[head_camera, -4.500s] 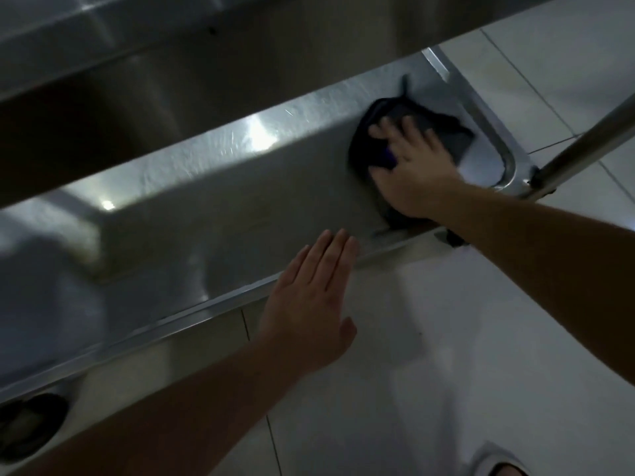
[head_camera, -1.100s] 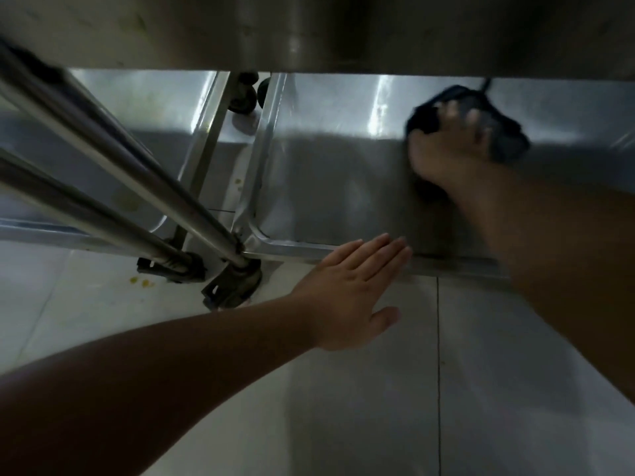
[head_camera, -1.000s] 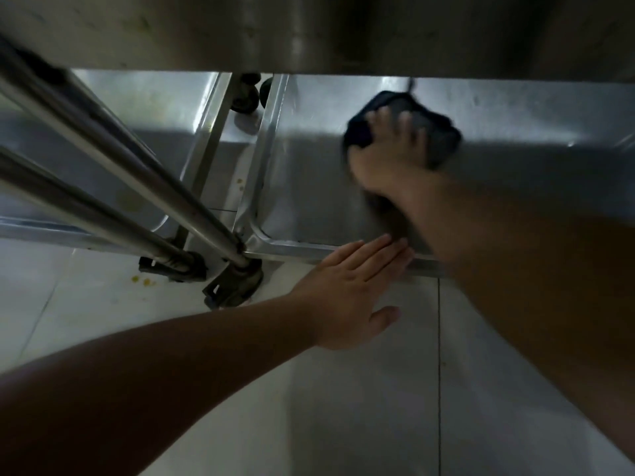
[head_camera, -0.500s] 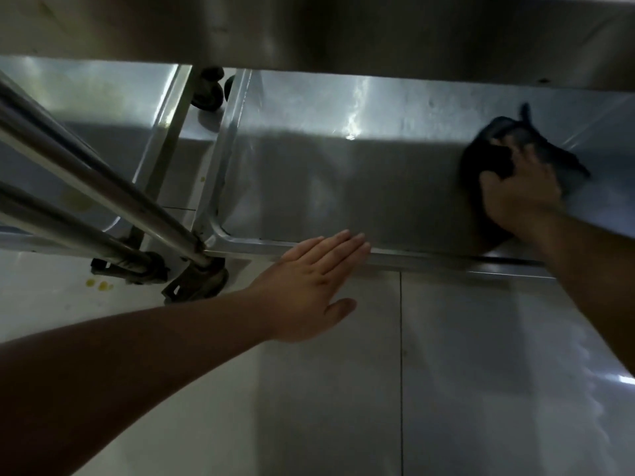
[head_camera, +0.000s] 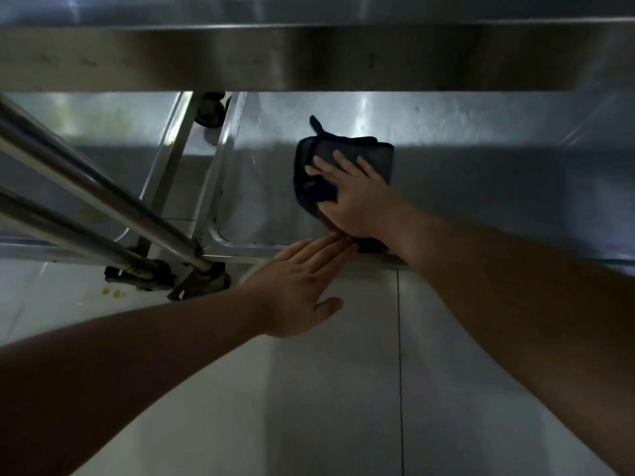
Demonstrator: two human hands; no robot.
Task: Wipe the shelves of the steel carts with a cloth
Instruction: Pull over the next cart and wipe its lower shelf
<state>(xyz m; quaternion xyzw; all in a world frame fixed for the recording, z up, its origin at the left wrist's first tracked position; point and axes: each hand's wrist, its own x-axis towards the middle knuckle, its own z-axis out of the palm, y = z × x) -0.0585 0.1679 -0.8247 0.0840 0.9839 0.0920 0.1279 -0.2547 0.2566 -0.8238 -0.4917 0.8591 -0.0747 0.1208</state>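
Observation:
A dark cloth [head_camera: 357,156] lies flat on the bottom shelf [head_camera: 498,201] of a steel cart. My right hand [head_camera: 357,197] presses down on the cloth with fingers spread, near the shelf's left end. My left hand [head_camera: 302,286] is flat and open, its fingertips resting on the shelf's front rim [head_camera: 247,250] just below my right hand. It holds nothing. An upper shelf [head_camera: 309,56] of the cart overhangs and hides the far part of the bottom shelf.
A second steel cart's bottom shelf [head_camera: 103,132] sits to the left, with slanted steel posts [head_camera: 96,197] crossing in front. Caster wheels [head_camera: 209,113] show between the carts and at the near corner [head_camera: 202,281]. Pale floor tiles [head_camera: 343,389] with small yellow crumbs [head_camera: 115,293] lie below.
My right hand has slid the cloth from the right part of the shelf back to the left, close to my left hand. My left hand has stayed on the front rim.

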